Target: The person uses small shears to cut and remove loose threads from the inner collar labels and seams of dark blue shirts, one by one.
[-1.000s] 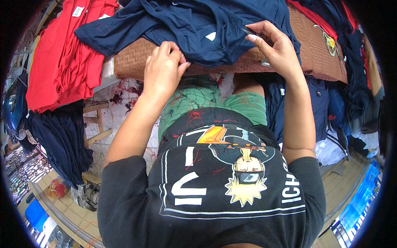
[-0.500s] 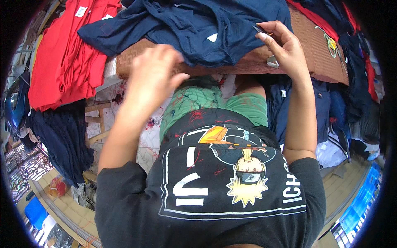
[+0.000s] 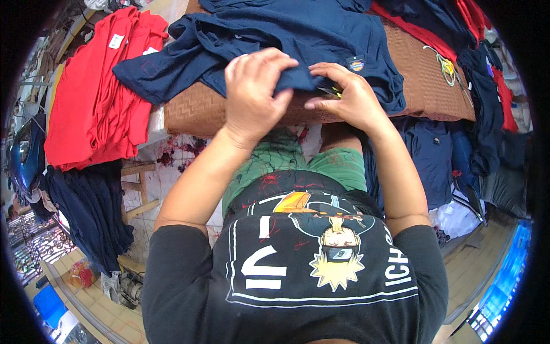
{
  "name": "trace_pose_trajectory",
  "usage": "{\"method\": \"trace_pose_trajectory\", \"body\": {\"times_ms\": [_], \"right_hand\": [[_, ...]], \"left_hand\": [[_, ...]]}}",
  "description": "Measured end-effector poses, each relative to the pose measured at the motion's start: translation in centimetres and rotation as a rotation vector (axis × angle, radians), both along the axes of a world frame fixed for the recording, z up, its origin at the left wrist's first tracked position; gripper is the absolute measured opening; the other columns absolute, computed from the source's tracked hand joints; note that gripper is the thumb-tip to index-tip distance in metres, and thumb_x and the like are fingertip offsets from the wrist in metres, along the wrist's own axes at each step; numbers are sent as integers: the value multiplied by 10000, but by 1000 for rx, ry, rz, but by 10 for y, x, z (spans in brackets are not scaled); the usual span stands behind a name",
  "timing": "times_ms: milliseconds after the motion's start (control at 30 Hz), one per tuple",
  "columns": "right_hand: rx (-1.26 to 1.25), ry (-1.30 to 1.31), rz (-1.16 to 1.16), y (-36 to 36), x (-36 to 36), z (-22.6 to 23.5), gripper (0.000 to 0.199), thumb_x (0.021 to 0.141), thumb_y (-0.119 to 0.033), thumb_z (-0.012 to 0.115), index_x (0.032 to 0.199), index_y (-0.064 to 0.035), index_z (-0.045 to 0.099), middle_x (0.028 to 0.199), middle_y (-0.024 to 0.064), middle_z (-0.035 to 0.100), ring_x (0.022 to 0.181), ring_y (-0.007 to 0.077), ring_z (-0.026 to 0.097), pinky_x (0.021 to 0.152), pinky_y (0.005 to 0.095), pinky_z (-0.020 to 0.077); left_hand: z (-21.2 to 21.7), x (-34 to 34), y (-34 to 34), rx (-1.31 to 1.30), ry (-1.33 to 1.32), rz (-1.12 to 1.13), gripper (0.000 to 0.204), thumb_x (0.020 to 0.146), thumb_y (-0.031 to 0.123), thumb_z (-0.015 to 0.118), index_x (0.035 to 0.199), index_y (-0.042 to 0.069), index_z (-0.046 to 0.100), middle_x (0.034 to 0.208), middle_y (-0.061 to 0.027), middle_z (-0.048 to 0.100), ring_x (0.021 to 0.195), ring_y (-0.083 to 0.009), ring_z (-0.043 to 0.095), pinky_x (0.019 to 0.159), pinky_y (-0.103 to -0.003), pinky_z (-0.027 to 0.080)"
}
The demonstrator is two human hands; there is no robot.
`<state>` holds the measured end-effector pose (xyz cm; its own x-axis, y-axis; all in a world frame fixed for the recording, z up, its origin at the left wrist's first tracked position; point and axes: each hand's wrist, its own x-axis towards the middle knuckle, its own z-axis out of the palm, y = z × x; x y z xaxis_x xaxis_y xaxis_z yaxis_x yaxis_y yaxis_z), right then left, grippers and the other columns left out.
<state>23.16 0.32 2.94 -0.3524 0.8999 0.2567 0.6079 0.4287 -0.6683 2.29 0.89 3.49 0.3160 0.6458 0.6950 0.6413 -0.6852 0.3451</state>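
A navy blue garment (image 3: 200, 54) lies spread and crumpled over the brown padded table. My left hand (image 3: 254, 92) is closed on a fold at its near edge, thumb and fingers pinching the cloth. Close by on the right, my right hand (image 3: 352, 94) is closed around small thread snips (image 3: 330, 92); their dark blade points at the pinched fold and a bit of yellow shows between the fingers. A round patch (image 3: 356, 64) shows on the cloth just beyond my right hand.
Red garments (image 3: 106, 86) with a white tag are piled at the left, above dark hanging cloth (image 3: 89, 212). A bundle of yellow cord (image 3: 447, 67) lies on the brown tabletop (image 3: 415, 63) at the right. More navy clothes (image 3: 427, 157) hang on that side. Thread scraps litter my green shorts (image 3: 275, 157).
My left hand has moved right and taken hold of the navy fold. My right hand has come down and left with the snips, beside it. The garment has shifted, showing the round patch.
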Motion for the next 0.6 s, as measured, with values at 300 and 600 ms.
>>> {"method": "trace_pose_trajectory", "body": {"times_ms": [300,600], "right_hand": [[-334,698,-135,41,29,18,219,901,-299,661,817,-98,634,709,-122,500,662,-7,404,615,188,347],[-425,666,-129,32,28,22,300,937,-311,611,802,-49,668,765,-87,587,720,14,490,691,198,418]], "left_hand": [[-5,-26,38,-945,-802,-305,129,947,148,580,992,35,623,816,10,625,709,-54,565,653,-198,462],[-10,-18,27,-1063,-808,-317,304,1001,333,478,952,77,634,692,46,571,522,-28,464,467,-177,358]]}}
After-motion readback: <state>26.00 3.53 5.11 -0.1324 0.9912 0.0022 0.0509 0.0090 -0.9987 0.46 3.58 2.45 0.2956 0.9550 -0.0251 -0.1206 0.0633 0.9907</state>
